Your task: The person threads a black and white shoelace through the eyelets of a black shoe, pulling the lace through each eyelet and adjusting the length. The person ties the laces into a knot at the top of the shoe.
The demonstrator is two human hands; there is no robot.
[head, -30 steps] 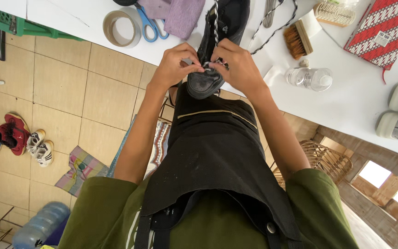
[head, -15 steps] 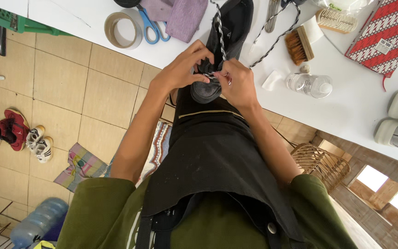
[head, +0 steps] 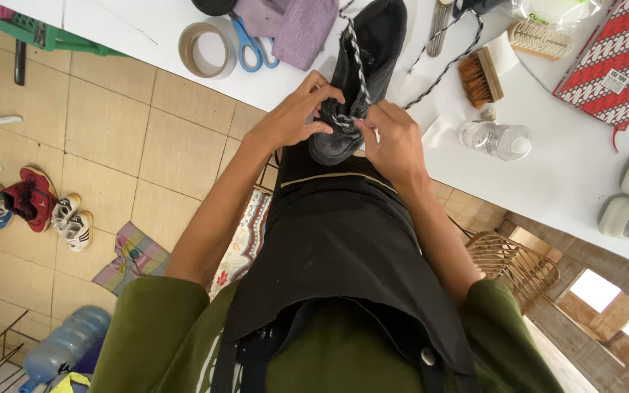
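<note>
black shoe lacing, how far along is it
Early. The black shoe lies at the table edge, its speckled lace threaded only near the toe. The left hand and right hand each grip lace there. Upper eyelets look unlaced; a long loose end trails away.

A matt black leather-like shoe with a woven cloth lace lies on a smooth white table.
</note>
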